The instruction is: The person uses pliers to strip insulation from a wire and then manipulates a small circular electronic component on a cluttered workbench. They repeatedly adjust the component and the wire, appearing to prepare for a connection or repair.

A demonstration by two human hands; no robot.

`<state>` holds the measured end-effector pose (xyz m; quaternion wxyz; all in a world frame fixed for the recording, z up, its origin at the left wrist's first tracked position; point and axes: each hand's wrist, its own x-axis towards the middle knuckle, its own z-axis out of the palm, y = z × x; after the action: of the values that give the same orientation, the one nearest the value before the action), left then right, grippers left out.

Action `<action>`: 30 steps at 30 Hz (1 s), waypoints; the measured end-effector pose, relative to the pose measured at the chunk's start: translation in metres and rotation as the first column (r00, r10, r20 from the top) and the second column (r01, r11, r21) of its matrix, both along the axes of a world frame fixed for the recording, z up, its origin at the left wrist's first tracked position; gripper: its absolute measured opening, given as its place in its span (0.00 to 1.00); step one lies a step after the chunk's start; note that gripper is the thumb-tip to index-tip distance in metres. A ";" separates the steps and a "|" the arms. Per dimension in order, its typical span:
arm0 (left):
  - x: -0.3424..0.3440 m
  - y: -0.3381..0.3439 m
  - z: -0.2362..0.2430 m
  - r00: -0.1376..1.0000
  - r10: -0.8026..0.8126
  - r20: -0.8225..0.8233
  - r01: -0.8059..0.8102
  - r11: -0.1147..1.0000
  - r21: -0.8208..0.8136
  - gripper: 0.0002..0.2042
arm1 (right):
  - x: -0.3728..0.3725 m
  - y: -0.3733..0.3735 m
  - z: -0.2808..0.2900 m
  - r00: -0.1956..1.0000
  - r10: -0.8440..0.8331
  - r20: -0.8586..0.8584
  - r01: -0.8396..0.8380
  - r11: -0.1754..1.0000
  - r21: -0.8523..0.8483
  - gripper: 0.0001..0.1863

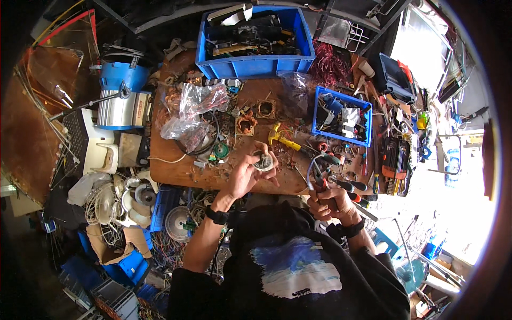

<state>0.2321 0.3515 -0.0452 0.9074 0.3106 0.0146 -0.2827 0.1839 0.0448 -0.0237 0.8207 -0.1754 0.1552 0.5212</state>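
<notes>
Above the near part of the brown workbench (213, 178), my left hand (242, 176) is closed around a small round metal part (262, 161) with a pale rim and a darker centre. The fingers cover part of its edge. To the right, my right hand (332, 202) grips a pair of pliers (318, 176) with red on the handles, jaws pointing away from me. The two hands are apart. A yellow hammer (285, 140) lies just beyond them. Several screwdrivers (358, 185) rest beside my right hand.
A large blue crate (250, 69) full of scrap stands at the back, a smaller blue basket (341, 138) at right. Plastic bags (194, 106) and copper coil parts (246, 125) litter the bench. A blue-and-silver machine (122, 96) and cable coils (104, 200) occupy the left.
</notes>
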 end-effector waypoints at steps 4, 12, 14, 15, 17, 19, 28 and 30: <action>-0.004 0.006 0.005 0.972 0.022 0.232 -0.097 0.944 0.316 0.12 | -0.008 -0.001 -0.003 0.998 -0.013 0.069 0.027 0.980 -0.199 0.09; -0.010 0.009 0.005 0.895 -0.050 0.442 -0.277 0.714 0.643 0.21 | -0.031 0.005 -0.033 0.936 0.177 0.304 0.132 0.625 -0.769 0.04; -0.011 0.005 0.002 0.868 -0.047 0.493 -0.343 0.662 0.667 0.23 | -0.039 0.004 -0.036 0.932 0.195 0.306 0.147 0.569 -0.809 0.04; -0.011 0.003 0.002 0.864 -0.044 0.502 -0.358 0.648 0.673 0.23 | -0.041 0.004 -0.035 0.937 0.178 0.299 0.154 0.558 -0.815 0.04; -0.009 -0.003 0.004 0.848 -0.046 0.529 -0.391 0.619 0.681 0.23 | -0.042 0.002 -0.033 0.946 0.137 0.295 0.180 0.536 -0.825 0.05; -0.010 -0.013 0.004 0.864 -0.025 0.502 -0.392 0.592 0.704 0.17 | -0.049 -0.006 -0.043 0.946 0.088 0.312 0.213 0.557 -0.803 0.05; -0.015 -0.033 -0.028 0.937 0.230 0.264 -0.347 0.510 0.787 0.10 | -0.066 -0.043 -0.065 0.906 0.133 0.402 0.271 0.547 -0.792 0.06; -0.026 -0.034 -0.030 0.949 0.215 0.230 -0.305 0.445 0.842 0.11 | -0.067 -0.047 -0.063 0.917 0.101 0.387 0.267 0.566 -0.780 0.05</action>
<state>0.2057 0.3174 -0.0749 0.6576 0.7314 0.1619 -0.0800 0.1172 -0.0026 -0.0872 0.6822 -0.6276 0.2210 0.3030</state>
